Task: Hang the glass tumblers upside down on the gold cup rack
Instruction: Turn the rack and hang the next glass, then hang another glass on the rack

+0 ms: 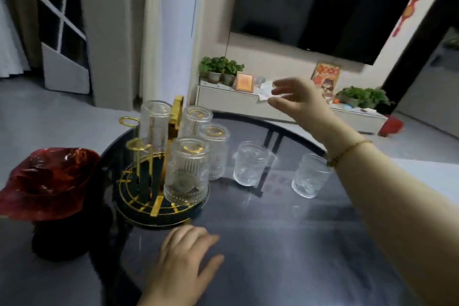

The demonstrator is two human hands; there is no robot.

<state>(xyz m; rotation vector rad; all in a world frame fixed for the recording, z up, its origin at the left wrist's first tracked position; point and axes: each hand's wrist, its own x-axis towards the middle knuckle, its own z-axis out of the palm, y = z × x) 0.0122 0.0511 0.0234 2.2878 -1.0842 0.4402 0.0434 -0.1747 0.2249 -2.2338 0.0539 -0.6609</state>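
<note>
The gold cup rack [173,117] stands on a round dark tray [139,216] at the left of the dark glass table [285,243]. Several ribbed glass tumblers hang upside down on its prongs, the nearest tumbler [186,171] at the front. Two gold prongs [137,144] on the left are bare. Two tumblers stand upright on the table: one [250,163] beside the rack, another [310,176] further right. My left hand [183,256] lies flat on the table in front of the tray. My right hand [295,99] is raised above the upright tumblers, fingers apart, holding nothing.
A red flower-shaped ornament on a dark base [47,191] stands left of the tray. Beyond the table are a low white cabinet [228,99] with potted plants, a wall-mounted television [323,2] and a white pillar [173,20].
</note>
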